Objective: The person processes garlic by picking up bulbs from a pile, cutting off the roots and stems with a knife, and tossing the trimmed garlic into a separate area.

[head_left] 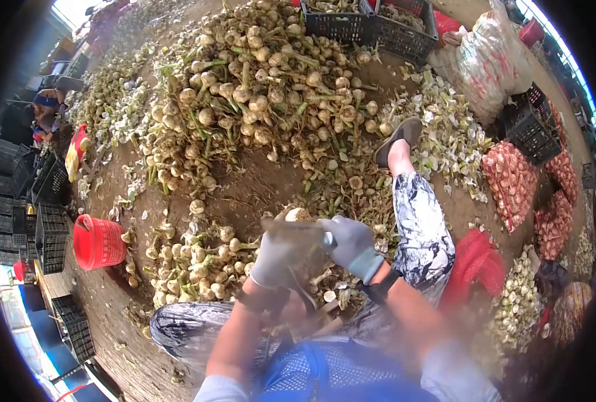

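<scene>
My left hand [276,254], in a grey glove and smeared by motion, is closed in front of my lap. A pale garlic bulb [298,214] shows at its fingertips. Close beside it, my gloved right hand [351,242] is wrapped round a tool with a shiny rounded metal end [328,238]; its kind is hidden by the fingers and blur. Just beyond my hands lies cut stem and leaf litter [351,194]. To the left of my hands is a smaller heap of garlic bulbs [194,268].
Ahead rises a large heap of garlic with stems [258,94]. A red bucket [99,242] stands left, near stacked black crates [50,231]. Rightward are filled red net sacks [510,181], a red net [473,264] and peelings [445,127]. Another person [47,110] is at far left.
</scene>
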The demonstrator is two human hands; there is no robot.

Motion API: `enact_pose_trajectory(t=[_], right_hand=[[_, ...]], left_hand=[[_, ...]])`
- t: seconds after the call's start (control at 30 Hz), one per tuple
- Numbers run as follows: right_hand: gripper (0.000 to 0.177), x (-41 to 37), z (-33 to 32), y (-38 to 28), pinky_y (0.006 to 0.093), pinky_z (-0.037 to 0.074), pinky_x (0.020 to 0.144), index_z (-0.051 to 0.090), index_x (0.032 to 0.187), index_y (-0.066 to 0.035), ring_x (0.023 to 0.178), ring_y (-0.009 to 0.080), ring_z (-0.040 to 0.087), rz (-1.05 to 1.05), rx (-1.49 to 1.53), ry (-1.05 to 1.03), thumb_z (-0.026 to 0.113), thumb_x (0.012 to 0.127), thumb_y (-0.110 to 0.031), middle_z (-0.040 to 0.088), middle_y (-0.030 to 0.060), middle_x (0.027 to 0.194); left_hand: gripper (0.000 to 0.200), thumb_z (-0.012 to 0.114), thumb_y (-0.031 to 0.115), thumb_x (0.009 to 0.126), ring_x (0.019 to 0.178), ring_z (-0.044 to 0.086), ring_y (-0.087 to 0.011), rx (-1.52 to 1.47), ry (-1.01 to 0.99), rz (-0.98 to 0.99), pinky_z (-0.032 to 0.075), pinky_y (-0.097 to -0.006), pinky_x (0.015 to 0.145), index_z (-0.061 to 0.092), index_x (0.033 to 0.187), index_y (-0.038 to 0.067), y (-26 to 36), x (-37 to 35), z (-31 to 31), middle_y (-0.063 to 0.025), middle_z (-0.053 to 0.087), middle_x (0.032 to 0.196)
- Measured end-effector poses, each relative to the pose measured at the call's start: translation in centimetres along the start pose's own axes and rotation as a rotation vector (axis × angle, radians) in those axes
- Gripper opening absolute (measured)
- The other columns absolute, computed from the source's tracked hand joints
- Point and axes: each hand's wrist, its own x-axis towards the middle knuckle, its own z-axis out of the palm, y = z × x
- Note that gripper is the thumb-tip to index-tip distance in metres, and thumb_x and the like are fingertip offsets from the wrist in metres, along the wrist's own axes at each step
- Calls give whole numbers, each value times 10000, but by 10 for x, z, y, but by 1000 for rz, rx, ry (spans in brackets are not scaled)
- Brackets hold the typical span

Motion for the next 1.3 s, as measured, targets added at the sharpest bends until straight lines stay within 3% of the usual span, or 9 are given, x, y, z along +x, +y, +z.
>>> enact_pose_trajectory(t=[0.13, 0.2, 0.27, 0.33, 0.43, 0.53, 0.73, 1.1, 1.3], right_hand=[[337, 5, 6, 9, 451, 480, 588, 643, 1017, -118, 647, 326, 612, -211, -171, -14, 643, 684, -66, 585, 89, 761], [298, 8, 3, 3, 452, 486, 588, 628, 984, -112, 652, 330, 620, -200, -166, -89, 638, 691, -62, 598, 93, 769], [288, 7, 8, 0, 452, 487, 586, 621, 975, -111, 652, 332, 623, -182, -168, -95, 634, 693, -58, 600, 92, 766], [277, 8, 11, 2, 453, 488, 583, 614, 966, -110, 653, 334, 625, -169, -177, -93, 630, 695, -54, 602, 91, 763], [259, 5, 14, 6, 461, 484, 573, 614, 952, -111, 642, 340, 622, -154, -165, -88, 628, 698, -58, 601, 92, 760], [250, 6, 13, 9, 451, 510, 609, 643, 981, -120, 684, 329, 654, -128, -192, -137, 604, 743, -52, 643, 97, 786], [129, 2, 16, 63, 435, 535, 681, 672, 999, -189, 771, 320, 684, 503, -211, -379, 593, 900, -212, 698, 128, 853], [263, -6, 17, 5, 465, 509, 611, 618, 980, -119, 675, 343, 642, -89, -177, -140, 641, 720, -84, 623, 102, 762], [187, -6, 36, 74, 440, 541, 727, 698, 957, -148, 797, 328, 689, 462, -256, -414, 676, 805, -255, 711, 122, 863]], left_hand=[[444, 766, 422, 698, 1095, 629, -234, 159, -35, 11, 219, -513, 1153, 707, 1078, 201, -8, 2, -4, 4, 684, 1155], [467, 766, 402, 708, 1104, 619, -209, 216, -81, 124, 254, -516, 1135, 686, 1129, 217, -13, 3, -9, -9, 678, 1153], [537, 687, 95, 874, 1005, 570, -97, 273, -138, 270, 505, -259, 851, 473, 1364, 43, -6, 7, -8, -33, 614, 1132], [529, 695, 102, 859, 979, 572, -98, 359, -89, 49, 507, -256, 809, 494, 1345, 45, -5, 7, -6, -35, 619, 1111], [509, 711, 86, 831, 926, 583, -99, 574, -94, 380, 509, -260, 783, 527, 1302, 30, -24, 9, -12, -28, 628, 1073], [522, 752, 88, 791, 898, 589, -104, -129, 34, -88, 510, -266, 791, 551, 1265, 6, -16, 6, -5, -32, 641, 1050], [575, 800, 104, 730, 1026, 601, -115, 51, 74, -92, 488, -258, 903, 543, 1222, -47, 25, 6, 0, -66, 659, 1088], [600, 712, -95, 711, 1020, 638, -147, -52, 41, -101, 530, -296, 890, 523, 1275, -13, -10, 7, -24, -82, 664, 1099], [659, 797, 7, 719, 1046, 593, -118, 90, 8, -170, 512, -261, 887, 496, 1306, -7, 18, 4, -15, -79, 607, 1180]])
